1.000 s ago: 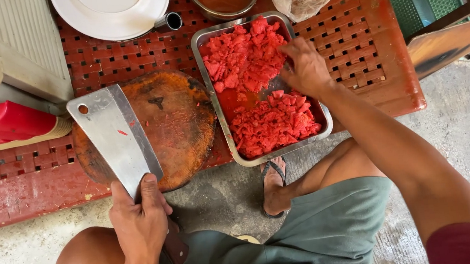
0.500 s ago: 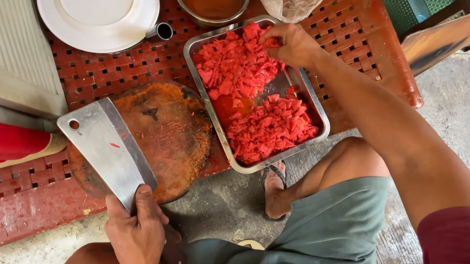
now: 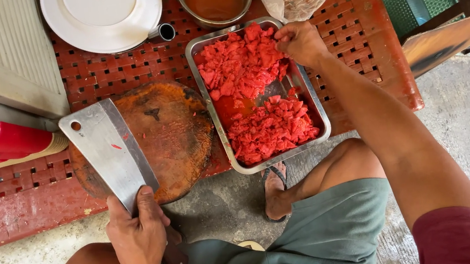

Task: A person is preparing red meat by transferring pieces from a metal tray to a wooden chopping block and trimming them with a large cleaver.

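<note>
While my left hand [image 3: 139, 238] grips the cleaver [image 3: 111, 154] flat over the chopping board [image 3: 175, 134], my right hand [image 3: 300, 42] pinches red meat pieces [image 3: 241, 64] in the tray [image 3: 322, 115], ready for lifting.

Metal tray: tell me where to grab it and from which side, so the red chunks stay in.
Grip the tray by its two long rolled rims, one hand on each, coming from above at its near end. It lies flat on the red bench, heaped with red chunks; the right hand already covers the far corner. Lift it level.
</note>
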